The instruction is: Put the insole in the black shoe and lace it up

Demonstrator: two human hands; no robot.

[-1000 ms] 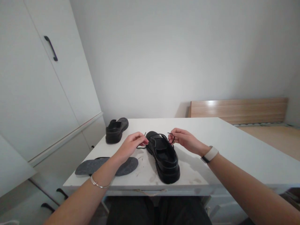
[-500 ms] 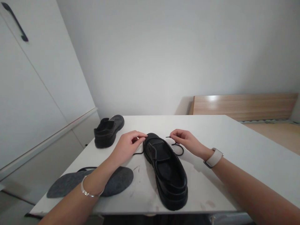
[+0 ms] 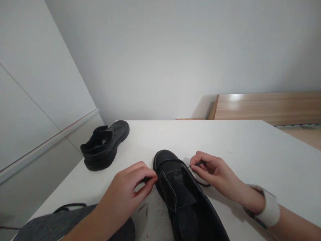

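Observation:
A black leather shoe (image 3: 184, 190) lies before me, toe pointing away, its heel cut off by the lower frame edge. Against its left side, my left hand (image 3: 131, 187) is pinched closed, with a dark bit of lace showing between thumb and forefinger. On the other side, my right hand (image 3: 213, 170) grips the tip of a black shoelace (image 3: 203, 183) in a fingertip pinch. That tip points at the edge of the shoe's right lace flap. Whether it has entered an eyelet is too small to tell. Slack lace curves down below the right fingers.
Another black shoe (image 3: 106, 144) stands at the back left of the white table (image 3: 225, 140). Grey insoles (image 3: 50, 226) lie at the front left, partly under my left forearm, with a black lace (image 3: 70, 206) beside them. Behind the table is a wooden board (image 3: 265, 107).
My view has moved closer to the shoe. The right hand has brought the lace tip from off to the right up to the shoe's right flap. The left hand stays at the left side.

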